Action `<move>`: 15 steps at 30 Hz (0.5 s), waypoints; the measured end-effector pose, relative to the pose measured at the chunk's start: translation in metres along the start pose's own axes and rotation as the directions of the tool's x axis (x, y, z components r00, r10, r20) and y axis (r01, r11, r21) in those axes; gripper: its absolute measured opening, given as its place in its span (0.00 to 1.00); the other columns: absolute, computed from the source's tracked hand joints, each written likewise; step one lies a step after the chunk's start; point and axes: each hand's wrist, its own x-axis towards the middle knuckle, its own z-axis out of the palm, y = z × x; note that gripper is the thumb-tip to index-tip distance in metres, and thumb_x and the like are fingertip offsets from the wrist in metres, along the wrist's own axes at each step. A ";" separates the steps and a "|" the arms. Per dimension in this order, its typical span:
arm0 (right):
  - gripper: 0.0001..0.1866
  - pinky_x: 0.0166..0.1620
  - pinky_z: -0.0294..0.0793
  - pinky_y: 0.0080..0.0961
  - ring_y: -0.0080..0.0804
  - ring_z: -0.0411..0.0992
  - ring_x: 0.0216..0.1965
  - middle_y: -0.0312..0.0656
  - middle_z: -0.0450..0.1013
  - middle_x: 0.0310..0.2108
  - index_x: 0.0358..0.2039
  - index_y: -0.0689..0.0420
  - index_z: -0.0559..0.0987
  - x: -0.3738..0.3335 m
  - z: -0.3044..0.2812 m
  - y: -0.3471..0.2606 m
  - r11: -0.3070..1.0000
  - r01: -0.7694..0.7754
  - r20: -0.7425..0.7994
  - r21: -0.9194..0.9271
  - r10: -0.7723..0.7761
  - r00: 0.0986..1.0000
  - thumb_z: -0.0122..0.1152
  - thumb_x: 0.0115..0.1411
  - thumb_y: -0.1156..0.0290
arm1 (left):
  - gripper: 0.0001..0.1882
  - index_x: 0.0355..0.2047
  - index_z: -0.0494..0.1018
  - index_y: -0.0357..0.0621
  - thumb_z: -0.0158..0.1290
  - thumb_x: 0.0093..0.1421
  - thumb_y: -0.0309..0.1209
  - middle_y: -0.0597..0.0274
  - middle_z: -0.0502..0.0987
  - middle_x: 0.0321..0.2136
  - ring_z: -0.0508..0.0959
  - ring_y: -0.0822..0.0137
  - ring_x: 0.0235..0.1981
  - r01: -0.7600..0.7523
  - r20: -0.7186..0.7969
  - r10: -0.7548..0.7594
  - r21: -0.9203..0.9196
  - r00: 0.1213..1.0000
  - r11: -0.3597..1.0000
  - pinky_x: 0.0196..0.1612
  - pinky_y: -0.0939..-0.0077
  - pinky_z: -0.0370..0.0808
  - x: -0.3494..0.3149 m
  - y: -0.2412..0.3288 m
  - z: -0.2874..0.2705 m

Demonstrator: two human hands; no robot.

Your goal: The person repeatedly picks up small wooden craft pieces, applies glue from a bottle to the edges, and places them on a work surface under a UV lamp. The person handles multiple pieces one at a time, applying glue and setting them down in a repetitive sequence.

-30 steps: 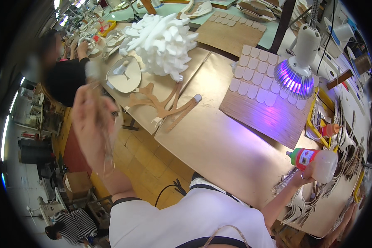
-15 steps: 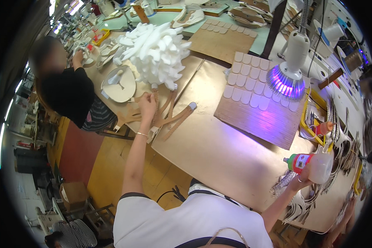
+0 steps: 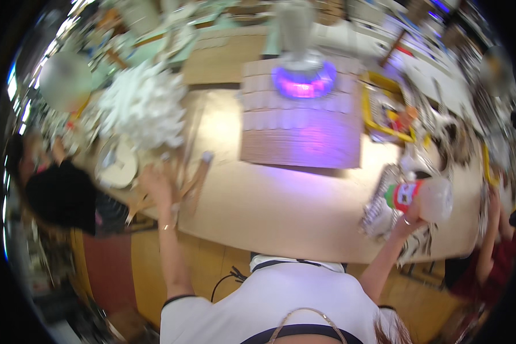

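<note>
At the left end of the table my left hand (image 3: 158,182) is over tan strap pieces (image 3: 196,186) with pale tips. Its fingers are smeared by motion, so their grip does not show. On the right, my right hand (image 3: 410,218) is closed round a translucent squeeze bottle (image 3: 437,199). The bottle lies sideways in the hand above the table, its green cap pointing left and a red label round its middle. Just beyond my left hand stand a round cream dish (image 3: 116,163) and a spiky heap of white foam (image 3: 143,103).
A lit purple lamp (image 3: 304,77) hangs over a brown board (image 3: 301,137) with rows of pale rounded pieces. At the right are a yellow basket (image 3: 387,83) and braided straps (image 3: 381,200). One person in black (image 3: 63,195) is at the left; another person's arm (image 3: 487,241) is at the right.
The whole view has swung to the right and is blurred. My right hand still holds the bottle; my left hand stays by the tan straps. More of the person at the right shows.
</note>
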 end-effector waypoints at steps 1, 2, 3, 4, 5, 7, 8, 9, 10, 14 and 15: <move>0.30 0.47 0.74 0.34 0.37 0.73 0.41 0.42 0.70 0.46 0.55 0.61 0.66 0.000 -0.002 -0.008 0.997 0.075 0.002 -0.025 -0.075 0.997 0.56 0.57 0.57 | 0.14 0.41 0.73 0.32 0.49 0.58 0.30 0.44 0.76 0.38 0.73 0.47 0.42 0.140 0.059 -0.137 -0.050 0.989 0.989 0.47 0.59 0.68 0.007 0.010 -0.004; 0.30 0.46 0.74 0.33 0.37 0.73 0.41 0.42 0.70 0.46 0.55 0.61 0.66 0.001 -0.004 -0.018 0.998 0.041 -0.090 0.055 -0.035 0.995 0.56 0.57 0.57 | 0.14 0.41 0.74 0.33 0.50 0.57 0.30 0.46 0.76 0.38 0.73 0.47 0.41 0.149 0.075 -0.145 -0.051 0.987 0.987 0.47 0.58 0.68 0.015 0.024 -0.012; 0.30 0.46 0.74 0.33 0.37 0.74 0.41 0.42 0.71 0.45 0.55 0.61 0.66 0.003 -0.006 -0.029 0.996 0.069 -0.115 0.058 -0.062 0.991 0.56 0.57 0.57 | 0.13 0.40 0.74 0.34 0.50 0.58 0.29 0.46 0.77 0.38 0.74 0.47 0.40 0.084 -0.019 -0.087 -0.128 0.996 0.988 0.46 0.57 0.68 0.015 0.044 -0.020; 0.29 0.46 0.75 0.33 0.37 0.74 0.40 0.42 0.71 0.45 0.55 0.61 0.67 0.005 -0.010 -0.041 0.988 0.076 -0.162 0.134 -0.054 0.985 0.56 0.57 0.57 | 0.11 0.40 0.75 0.34 0.50 0.58 0.27 0.49 0.77 0.37 0.76 0.54 0.36 -0.044 -0.110 0.018 -0.238 0.994 0.970 0.43 0.63 0.70 0.022 0.066 -0.027; 0.30 0.45 0.75 0.33 0.36 0.74 0.40 0.41 0.71 0.45 0.55 0.61 0.67 0.010 -0.016 -0.054 0.974 0.066 -0.179 0.217 -0.026 0.983 0.55 0.57 0.55 | 0.11 0.40 0.75 0.35 0.50 0.59 0.26 0.51 0.78 0.36 0.76 0.57 0.35 -0.004 -0.008 0.001 -0.348 1.000 0.937 0.41 0.66 0.71 0.028 0.094 -0.030; 0.32 0.44 0.75 0.31 0.34 0.74 0.39 0.41 0.71 0.43 0.55 0.61 0.67 0.020 -0.029 -0.079 0.926 0.060 -0.258 0.373 0.041 0.965 0.54 0.57 0.52 | 0.10 0.40 0.75 0.35 0.50 0.59 0.25 0.54 0.78 0.36 0.75 0.63 0.32 0.133 0.202 -0.026 -0.538 0.979 0.832 0.37 0.71 0.71 0.015 0.155 -0.042; 0.32 0.43 0.75 0.31 0.33 0.73 0.38 0.41 0.71 0.42 0.55 0.61 0.67 0.025 -0.034 -0.089 0.893 0.065 -0.320 0.445 0.090 0.943 0.54 0.56 0.51 | 0.09 0.39 0.76 0.38 0.51 0.59 0.24 0.59 0.78 0.33 0.73 0.69 0.27 0.046 0.184 0.104 -0.667 0.977 0.744 0.34 0.75 0.71 0.008 0.190 -0.041; 0.33 0.43 0.75 0.30 0.32 0.73 0.38 0.40 0.71 0.42 0.55 0.60 0.67 0.030 -0.040 -0.096 0.849 0.092 -0.329 0.521 0.100 0.939 0.54 0.56 0.50 | 0.09 0.39 0.77 0.40 0.52 0.58 0.25 0.60 0.78 0.33 0.73 0.69 0.28 0.044 0.255 0.201 -0.713 0.946 0.700 0.34 0.75 0.71 -0.004 0.225 -0.043; 0.34 0.42 0.74 0.29 0.30 0.73 0.37 0.40 0.72 0.40 0.54 0.60 0.68 0.035 -0.052 -0.105 0.845 0.045 -0.329 0.533 0.158 0.931 0.53 0.56 0.47 | 0.09 0.39 0.77 0.41 0.53 0.58 0.25 0.60 0.78 0.32 0.74 0.70 0.28 0.023 0.292 0.306 -0.758 0.906 0.652 0.34 0.75 0.71 -0.020 0.259 -0.047; 0.31 0.38 0.75 0.27 0.27 0.73 0.35 0.39 0.73 0.37 0.50 0.60 0.72 0.043 -0.098 -0.113 0.852 0.063 -0.422 0.519 0.191 0.886 0.55 0.55 0.47 | 0.10 0.38 0.76 0.43 0.57 0.54 0.24 0.58 0.79 0.35 0.78 0.61 0.38 0.033 0.253 0.732 -0.953 0.633 0.300 0.44 0.69 0.73 -0.091 0.378 -0.074; 0.31 0.38 0.75 0.27 0.28 0.73 0.35 0.39 0.73 0.38 0.50 0.60 0.71 0.044 -0.109 -0.111 0.858 0.067 -0.439 0.509 0.192 0.878 0.55 0.54 0.48 | 0.13 0.40 0.75 0.42 0.58 0.54 0.29 0.56 0.78 0.39 0.78 0.59 0.41 0.006 0.137 0.850 -0.988 0.509 0.156 0.44 0.67 0.73 -0.105 0.404 -0.080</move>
